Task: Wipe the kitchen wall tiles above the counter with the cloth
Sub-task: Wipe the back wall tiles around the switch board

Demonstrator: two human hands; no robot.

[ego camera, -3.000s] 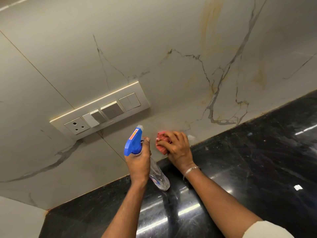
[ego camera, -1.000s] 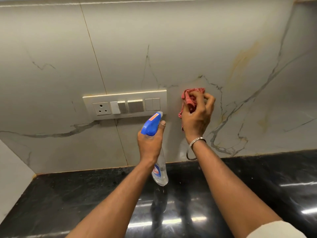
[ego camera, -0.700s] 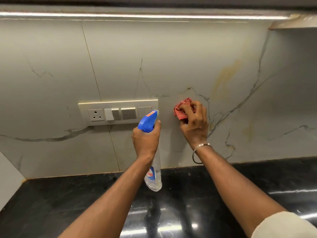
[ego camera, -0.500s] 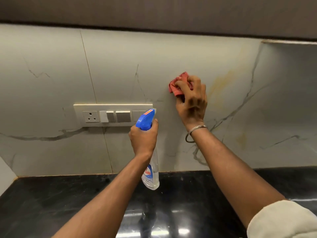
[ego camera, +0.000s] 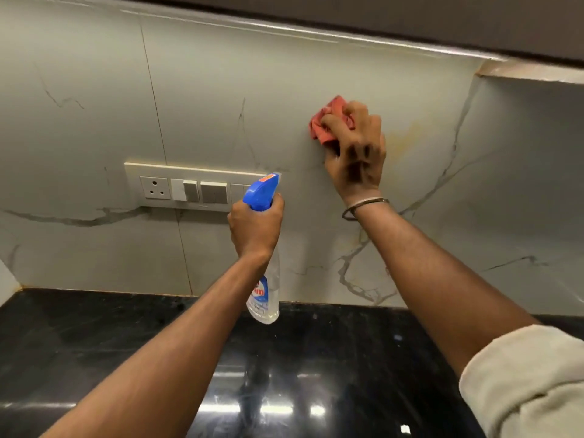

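Red cloth bunched in right hand grip against wall tiles, left hand gripping spray bottle

Both bare arms reach forward. The left hand is clenched at mid-height; the right hand, raised higher, has curled fingers and a bangled wrist.

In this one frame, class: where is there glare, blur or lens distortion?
Head view: bright glare streaks on the black counter; the right hand gripping the red cloth is motion-blurred; the left hand and spray bottle look sharper; the wall tiles' top edge bows from the wide-angle lens.
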